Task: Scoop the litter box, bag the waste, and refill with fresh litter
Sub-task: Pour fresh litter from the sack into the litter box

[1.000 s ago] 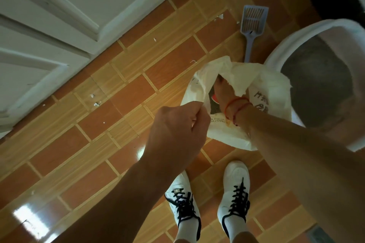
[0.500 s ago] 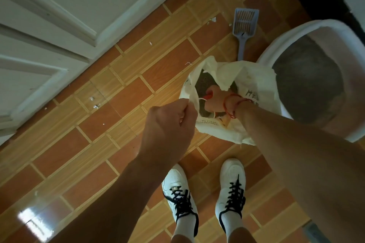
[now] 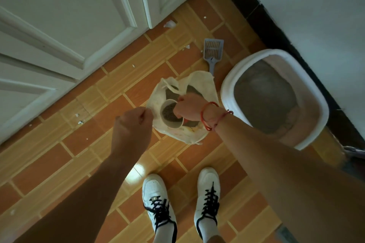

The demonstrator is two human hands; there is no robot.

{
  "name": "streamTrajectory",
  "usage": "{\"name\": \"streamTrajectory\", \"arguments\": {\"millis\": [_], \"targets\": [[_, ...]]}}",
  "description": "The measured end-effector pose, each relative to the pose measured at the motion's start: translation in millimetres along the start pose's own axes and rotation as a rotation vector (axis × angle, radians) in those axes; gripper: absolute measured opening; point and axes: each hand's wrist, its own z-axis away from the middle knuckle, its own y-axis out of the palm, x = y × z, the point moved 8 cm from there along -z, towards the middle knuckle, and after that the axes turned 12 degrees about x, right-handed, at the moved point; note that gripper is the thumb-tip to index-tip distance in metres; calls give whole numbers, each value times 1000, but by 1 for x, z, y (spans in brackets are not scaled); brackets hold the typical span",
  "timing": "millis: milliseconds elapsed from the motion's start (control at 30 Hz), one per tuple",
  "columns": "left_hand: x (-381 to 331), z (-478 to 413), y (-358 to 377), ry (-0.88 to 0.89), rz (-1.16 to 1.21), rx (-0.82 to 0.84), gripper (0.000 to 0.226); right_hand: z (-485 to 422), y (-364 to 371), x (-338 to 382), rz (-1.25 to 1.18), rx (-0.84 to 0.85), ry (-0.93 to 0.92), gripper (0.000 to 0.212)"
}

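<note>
Refilling now, by all appearances. Looks past scooping, judging by scoop lying idle on floor just beyond bag. Cannot confirm bagging of waste. Left to do: lift cup clear, tip into box, repeat until level suffices. Expect several more cupfuls, given thin grey layer in box, standing just right of bag against wall. Pinching bag rim with left hand, fingers clenched, holding mouth spread. Grasping cup at its rim with right hand, fingers curled round it, within bag mouth. Loaded with grey litter.
</note>
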Motion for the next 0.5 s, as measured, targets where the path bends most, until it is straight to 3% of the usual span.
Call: {"name": "streamTrajectory", "arguments": {"millis": [67,233,500], "targets": [[7,-1,1,-67,2,0,41,42,2,23,-64,13,-50,11],[4,-2,8,-164,-53,7,39,95,-10,27,-225,101,-163,34],[-27,4,22,-245,-156,39,37,155,-62,-23,-781,88,-350,64]]}}
